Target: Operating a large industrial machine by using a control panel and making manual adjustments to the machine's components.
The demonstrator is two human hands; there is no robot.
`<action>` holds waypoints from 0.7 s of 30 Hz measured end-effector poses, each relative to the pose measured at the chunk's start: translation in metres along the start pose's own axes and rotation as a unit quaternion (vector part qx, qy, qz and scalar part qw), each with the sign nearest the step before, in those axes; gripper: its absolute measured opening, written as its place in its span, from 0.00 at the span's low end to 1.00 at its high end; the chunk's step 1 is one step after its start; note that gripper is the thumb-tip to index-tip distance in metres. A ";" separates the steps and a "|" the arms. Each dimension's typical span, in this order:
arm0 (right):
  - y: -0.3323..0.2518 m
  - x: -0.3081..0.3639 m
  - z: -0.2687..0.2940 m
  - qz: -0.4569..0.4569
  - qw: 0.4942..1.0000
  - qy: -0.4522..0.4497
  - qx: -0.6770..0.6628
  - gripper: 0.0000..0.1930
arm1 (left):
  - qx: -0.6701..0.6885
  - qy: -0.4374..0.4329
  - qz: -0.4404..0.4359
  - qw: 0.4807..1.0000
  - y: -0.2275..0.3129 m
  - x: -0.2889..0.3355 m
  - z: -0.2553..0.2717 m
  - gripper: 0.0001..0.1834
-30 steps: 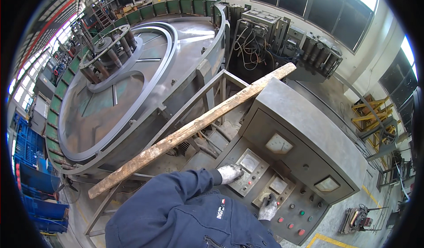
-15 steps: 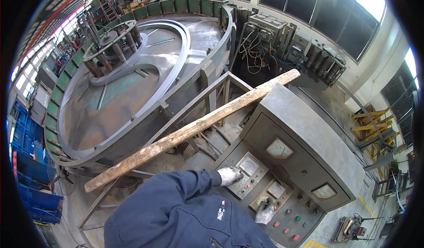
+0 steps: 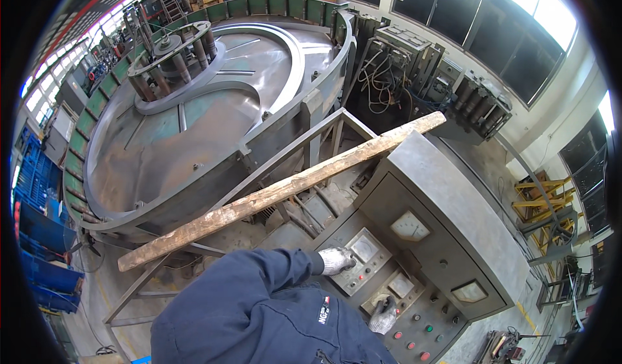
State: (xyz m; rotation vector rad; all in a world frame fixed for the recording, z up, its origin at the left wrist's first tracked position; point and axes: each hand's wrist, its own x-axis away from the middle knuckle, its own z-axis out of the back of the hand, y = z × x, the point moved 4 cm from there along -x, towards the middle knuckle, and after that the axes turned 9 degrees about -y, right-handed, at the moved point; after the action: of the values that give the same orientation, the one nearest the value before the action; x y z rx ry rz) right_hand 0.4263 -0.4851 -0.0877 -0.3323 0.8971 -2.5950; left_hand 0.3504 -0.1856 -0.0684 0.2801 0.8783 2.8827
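Note:
My left hand point(image 3: 337, 261), in a pale knit glove with dark fingertips, rests on the left meter unit point(image 3: 364, 249) of a grey sloping control console point(image 3: 414, 265). Its fingers are closed at the unit's edge, and whatever they grip is hidden. Lower and to the right, my right hand point(image 3: 383, 317), gloved alike, reaches to the second meter unit point(image 3: 402, 287). Bent fingers press together over its lower controls and cover what they touch. Red and green push buttons point(image 3: 411, 346) and dark knobs sit beside that hand.
A long rough wooden beam point(image 3: 282, 192) lies slantwise across a metal frame behind the console. Beyond stands a large round steel turntable point(image 3: 194, 137) inside a green-ribbed rim. Cabled machinery point(image 3: 395, 66) is at the back right, with yellow stands point(image 3: 542, 199) farther right.
The turntable plate has turned somewhat: its slots and curved rails sit at a different angle. The view has shifted slightly. Both hands keep their places on the console.

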 end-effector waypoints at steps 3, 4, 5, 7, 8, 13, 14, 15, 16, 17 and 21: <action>0.007 0.000 -0.003 0.025 0.999 0.012 0.016 0.19 | -0.003 -0.017 0.002 1.000 -0.002 -0.003 -0.004 0.14; 0.011 0.000 -0.004 0.021 1.000 0.014 0.014 0.19 | 0.000 -0.005 -0.003 1.000 -0.002 -0.003 -0.004 0.15; 0.011 -0.001 -0.005 0.019 1.000 0.015 0.011 0.19 | 0.003 0.006 -0.007 1.000 -0.002 -0.002 -0.003 0.15; 0.013 0.000 -0.007 0.014 1.000 0.016 0.005 0.19 | 0.016 0.021 -0.006 1.000 -0.001 -0.001 -0.003 0.17; 0.013 -0.001 -0.007 0.014 1.000 0.013 0.002 0.19 | 0.027 0.025 0.002 0.999 -0.001 0.001 -0.004 0.18; 0.015 0.000 -0.007 0.011 1.000 0.012 -0.008 0.18 | 0.022 -0.005 0.021 1.000 -0.001 0.000 -0.005 0.20; 0.014 0.000 -0.006 0.012 1.000 0.011 -0.010 0.18 | 0.014 -0.008 0.019 1.000 -0.001 0.000 -0.006 0.20; 0.013 0.000 -0.006 0.014 1.000 0.011 -0.012 0.18 | 0.006 -0.010 0.017 1.000 -0.002 0.000 -0.006 0.20; 0.013 0.000 -0.006 0.014 1.000 0.011 -0.008 0.18 | 0.008 -0.010 0.019 1.000 -0.003 -0.001 -0.008 0.20; 0.013 -0.001 -0.007 0.014 1.000 0.011 -0.004 0.18 | 0.010 -0.011 0.020 1.000 -0.005 -0.002 -0.010 0.19; 0.012 0.000 -0.006 0.018 1.000 0.012 -0.004 0.18 | 0.014 0.011 0.016 1.000 -0.006 -0.001 -0.013 0.18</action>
State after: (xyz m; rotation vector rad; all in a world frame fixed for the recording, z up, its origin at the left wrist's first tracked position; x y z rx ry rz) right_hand 0.4276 -0.4900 -0.0998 -0.2842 0.9128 -2.5684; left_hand 0.3493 -0.1879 -0.0822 0.2686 0.9258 2.9099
